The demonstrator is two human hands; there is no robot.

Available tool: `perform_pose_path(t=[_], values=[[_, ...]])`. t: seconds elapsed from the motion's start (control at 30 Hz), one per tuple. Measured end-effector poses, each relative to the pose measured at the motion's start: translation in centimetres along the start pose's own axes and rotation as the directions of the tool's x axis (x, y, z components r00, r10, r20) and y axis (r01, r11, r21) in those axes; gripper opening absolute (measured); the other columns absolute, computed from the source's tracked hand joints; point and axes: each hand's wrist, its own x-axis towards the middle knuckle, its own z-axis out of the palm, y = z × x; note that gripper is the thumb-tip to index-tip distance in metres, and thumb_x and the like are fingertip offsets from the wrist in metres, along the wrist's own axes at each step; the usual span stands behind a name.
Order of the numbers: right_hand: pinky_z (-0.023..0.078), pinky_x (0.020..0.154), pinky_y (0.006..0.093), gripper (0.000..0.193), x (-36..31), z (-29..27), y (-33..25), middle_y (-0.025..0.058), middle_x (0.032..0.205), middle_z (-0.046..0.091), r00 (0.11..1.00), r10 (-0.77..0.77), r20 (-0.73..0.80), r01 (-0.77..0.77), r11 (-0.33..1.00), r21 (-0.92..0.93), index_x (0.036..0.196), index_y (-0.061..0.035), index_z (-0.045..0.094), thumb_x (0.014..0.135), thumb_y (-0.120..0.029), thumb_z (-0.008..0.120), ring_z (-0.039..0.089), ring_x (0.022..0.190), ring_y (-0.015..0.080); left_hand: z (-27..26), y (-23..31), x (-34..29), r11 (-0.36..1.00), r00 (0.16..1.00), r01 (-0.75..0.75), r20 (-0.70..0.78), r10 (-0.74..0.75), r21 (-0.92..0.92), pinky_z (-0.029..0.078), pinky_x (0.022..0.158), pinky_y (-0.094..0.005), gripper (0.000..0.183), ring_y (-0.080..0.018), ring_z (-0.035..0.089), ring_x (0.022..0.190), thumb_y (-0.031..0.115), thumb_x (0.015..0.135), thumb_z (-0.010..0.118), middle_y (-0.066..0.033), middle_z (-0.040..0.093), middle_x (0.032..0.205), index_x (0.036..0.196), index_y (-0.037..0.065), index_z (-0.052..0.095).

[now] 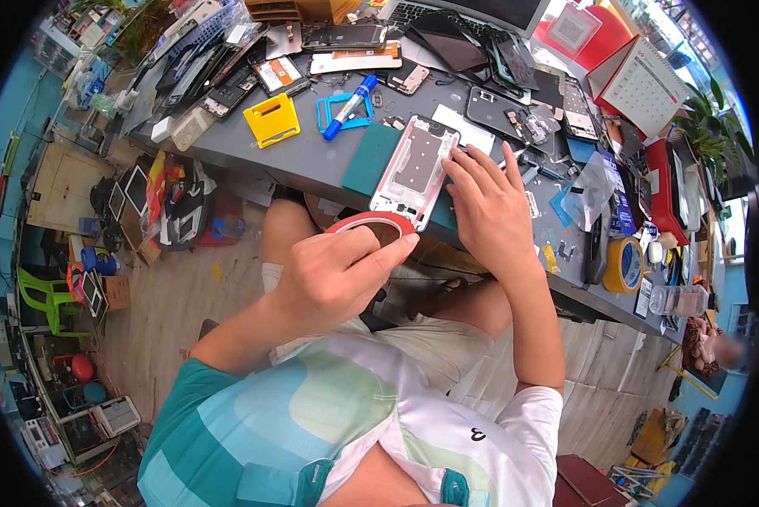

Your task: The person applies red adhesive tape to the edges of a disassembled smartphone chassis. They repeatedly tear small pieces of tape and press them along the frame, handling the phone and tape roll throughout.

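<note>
A white phone frame (417,166) with a grey inner plate lies near the desk's front edge, partly over a green mat (371,159). Red strips run along its long sides. My left hand (339,269) is closed on a roll of red tape (371,221), held at the frame's near end. The fingertips of my right hand (488,196) rest on the frame's right edge, with the fingers stretched out. Whether a length of tape runs from the roll to the frame, I cannot tell.
Beyond the frame lie a blue marker (350,107), a blue plastic holder (327,111) and a yellow stand (271,120). Several phone parts crowd the back near a laptop (481,19). At the right are a yellow tape roll (624,264) and a desk calendar (641,89).
</note>
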Motion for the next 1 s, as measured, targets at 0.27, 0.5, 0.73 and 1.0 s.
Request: perform_pose_path(t=[0.27,0.5,0.73,1.0], values=[[0.033,0.132,0.0637,0.033,-0.2,-0.4,0.3,0.0103,0.139,0.075,0.998,-0.057,0.004,0.057,0.998,-0.018,0.127,-0.0060,0.074,0.094,-0.004,0.075,0.066,0.138,0.0314,0.6,0.3,-1.1,0.998,0.998,0.050,0.029,-0.049,-0.030,0.054,0.057,-0.0356,0.048,-0.0183,0.066,0.067,-0.006,0.080,0.086,-0.0026,0.064,0.082,0.127,0.005,0.083],[0.037,0.130,0.0648,0.039,-0.7,-0.5,-0.1,0.0093,0.136,0.076,0.993,-0.110,-0.052,0.111,0.994,0.023,0.126,-0.0042,0.075,0.087,0.002,0.074,0.070,0.132,0.0301,0.8,0.0,-1.2,0.999,0.999,0.034,-0.004,-0.034,-0.043,0.055,0.058,-0.0352,0.047,-0.0182,0.067,0.068,-0.004,0.081,0.087,-0.0030,0.066,0.083,0.127,0.005,0.083],[0.040,0.129,0.0643,0.030,-0.6,-0.4,-0.4,0.0098,0.130,0.077,0.991,-0.123,-0.059,0.124,0.992,0.007,0.120,-0.0011,0.077,0.090,-0.002,0.072,0.071,0.129,0.0288,0.7,0.6,-1.3,0.993,0.995,0.093,0.035,-0.091,-0.068,0.055,0.059,-0.0353,0.046,-0.0186,0.067,0.068,-0.005,0.083,0.086,-0.0050,0.068,0.086,0.128,0.003,0.082],[0.040,0.129,0.0645,0.030,-0.6,-0.4,-0.5,0.0107,0.129,0.078,0.987,-0.147,-0.064,0.146,0.989,-0.020,0.118,-0.0002,0.078,0.089,-0.002,0.072,0.071,0.128,0.0296,1.2,1.3,-1.4,0.953,0.978,0.207,0.041,-0.203,-0.219,0.057,0.062,-0.0350,0.047,-0.0191,0.067,0.071,-0.007,0.086,0.084,-0.0087,0.070,0.094,0.132,0.002,0.079]])
